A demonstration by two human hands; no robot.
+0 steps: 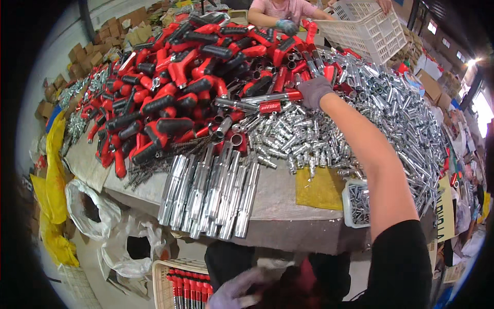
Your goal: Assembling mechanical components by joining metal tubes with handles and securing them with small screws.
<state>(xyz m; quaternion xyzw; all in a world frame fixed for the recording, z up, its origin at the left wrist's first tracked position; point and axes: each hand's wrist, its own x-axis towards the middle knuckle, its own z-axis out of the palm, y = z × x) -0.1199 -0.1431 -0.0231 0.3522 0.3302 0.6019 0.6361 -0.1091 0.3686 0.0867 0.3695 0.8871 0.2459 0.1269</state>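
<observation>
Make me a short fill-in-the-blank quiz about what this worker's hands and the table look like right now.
1. The right hand wears a grey ____ and reaches into the pile.
2. It grips a metal tube with a ____ end.
3. The heap of handles is red and ____.
4. The left hand is low, beside a basket on the ____.

Missing words: glove; red; black; floor

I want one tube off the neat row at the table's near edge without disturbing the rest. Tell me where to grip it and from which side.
Take the rightmost silver tube by its near end, which seems to overhang the table edge. Come from the right, where its outer side is bare; its left side lies against the neighbouring tubes.
</observation>
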